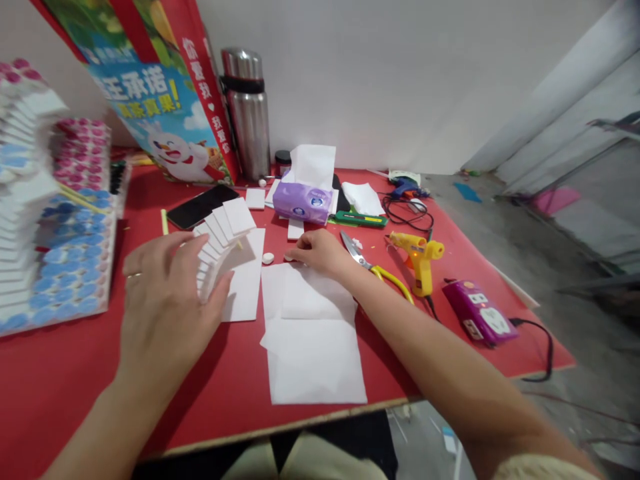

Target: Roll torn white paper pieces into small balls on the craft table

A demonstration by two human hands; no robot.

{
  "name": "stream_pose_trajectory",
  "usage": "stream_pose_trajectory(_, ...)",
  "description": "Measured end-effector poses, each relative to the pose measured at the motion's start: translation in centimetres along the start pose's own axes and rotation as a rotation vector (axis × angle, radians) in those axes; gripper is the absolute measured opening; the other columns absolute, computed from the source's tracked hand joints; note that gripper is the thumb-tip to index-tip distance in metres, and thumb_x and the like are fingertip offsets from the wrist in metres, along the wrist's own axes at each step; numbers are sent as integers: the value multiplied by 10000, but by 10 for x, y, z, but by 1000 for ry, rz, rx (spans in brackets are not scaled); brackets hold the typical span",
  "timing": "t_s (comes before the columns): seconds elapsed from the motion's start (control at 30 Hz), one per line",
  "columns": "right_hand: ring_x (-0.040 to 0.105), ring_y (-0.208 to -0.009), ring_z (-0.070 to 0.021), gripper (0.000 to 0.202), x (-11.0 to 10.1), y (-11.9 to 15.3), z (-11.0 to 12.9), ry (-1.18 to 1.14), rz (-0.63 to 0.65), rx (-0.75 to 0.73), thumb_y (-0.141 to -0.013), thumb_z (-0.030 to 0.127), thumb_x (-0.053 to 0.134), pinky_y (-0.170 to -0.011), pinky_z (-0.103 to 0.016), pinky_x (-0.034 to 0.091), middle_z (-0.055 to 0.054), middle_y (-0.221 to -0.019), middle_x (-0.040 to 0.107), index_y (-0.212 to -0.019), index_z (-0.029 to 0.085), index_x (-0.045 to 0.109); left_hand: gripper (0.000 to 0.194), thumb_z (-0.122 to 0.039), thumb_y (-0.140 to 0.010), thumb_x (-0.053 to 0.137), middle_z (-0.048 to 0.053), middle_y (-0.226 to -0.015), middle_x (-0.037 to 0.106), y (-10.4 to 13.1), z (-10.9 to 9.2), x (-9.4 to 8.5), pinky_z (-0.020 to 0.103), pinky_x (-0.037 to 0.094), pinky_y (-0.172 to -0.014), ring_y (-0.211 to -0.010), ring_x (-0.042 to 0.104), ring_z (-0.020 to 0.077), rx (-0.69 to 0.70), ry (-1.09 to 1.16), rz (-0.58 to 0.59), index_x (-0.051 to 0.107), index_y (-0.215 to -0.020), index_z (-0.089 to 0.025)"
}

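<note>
My left hand (167,307) is spread and curved beside a small curved staircase model (220,243) made of white steps, on a white board (246,283). Whether its fingers touch the steps I cannot tell. My right hand (320,253) pinches a small white round piece (289,257) just above the far edge of several white paper tissues (315,360). Another white round piece (268,258) lies a little to the left, between the board and my right fingers.
Scissors (373,263), a yellow glue gun (417,260) and a purple power strip (480,312) lie on the right. Behind are a tissue pack (303,202), green cutter (360,219), phone (203,207) and steel flask (249,127). A larger white staircase model (25,200) stands left.
</note>
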State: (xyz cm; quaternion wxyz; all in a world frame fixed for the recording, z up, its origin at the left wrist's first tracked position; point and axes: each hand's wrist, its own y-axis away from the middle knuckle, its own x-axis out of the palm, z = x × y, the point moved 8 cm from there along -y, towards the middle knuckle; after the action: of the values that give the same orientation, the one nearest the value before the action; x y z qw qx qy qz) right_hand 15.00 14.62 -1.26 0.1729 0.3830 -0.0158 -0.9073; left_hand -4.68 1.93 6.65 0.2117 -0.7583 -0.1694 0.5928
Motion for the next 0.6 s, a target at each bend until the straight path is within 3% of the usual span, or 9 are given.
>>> stream_pose_trajectory(0.07, 568, -624, -125, 265, -2, -1, -5, -25, -34, 29, -808, 356, 747, -551, -253, 350, -29, -695, 704, -655, 174, 631, 689, -447, -937, 585, 291, -1497, 451, 6, 12, 13, 646, 324, -1173, -1437, 384, 502, -26, -23, 116, 398, -1504, -102)
stream_pose_trajectory(0.13, 592, -658, -131, 247, -8, 0, -8, -49, -110, 42, -794, 364, 764, -562, -247, 363, -26, -737, 707, -716, 179, 619, 798, -480, -927, 591, 325, -1508, 439, 6, 25, 26, 666, 365, -1133, -1426, 399, 525, -73, -17, 204, 308, -1553, -75)
stream_pose_trajectory(0.23, 599, -685, -135, 218, -12, 3, -8, -64, -181, 18, -811, 361, 740, -573, -243, 367, -15, -765, 692, -793, 183, 615, 833, -471, -915, 616, 314, -1481, 496, 1, 44, 35, 611, 422, -1113, -1381, 484, 483, -161, -52, 225, 318, -1556, -31)
stream_pose_trajectory(0.33, 586, -669, -134, 226, -12, 6, -7, -65, -178, -4, -869, 389, 687, -580, -248, 360, -11, -739, 680, -821, 179, 619, 785, -454, -920, 603, 296, -1436, 553, -1, 50, 41, 573, 437, -1116, -1337, 535, 440, -171, 10, 242, 382, -1528, -9)
stream_pose_trajectory(0.43, 596, -682, -136, 266, -13, 8, -6, -65, -172, -20, -904, 430, 658, -597, -249, 363, -20, -747, 695, -840, 173, 627, 788, -426, -877, 643, 288, -1397, 585, 1, 50, 32, 551, 449, -1116, -1296, 565, 434, -190, 56, 149, 433, -1502, 6)
stream_pose_trajectory(0.6, 608, -680, -139, 291, -12, 9, -9, -88, -152, 1, -917, 462, 652, -611, -248, 375, -22, -759, 707, -877, 174, 641, 876, -478, -831, 655, 276, -1421, 573, 5, 63, -4, 548, 467, -1106, -1301, 570, 429, -289, 27, -76, 412, -1538, -22)
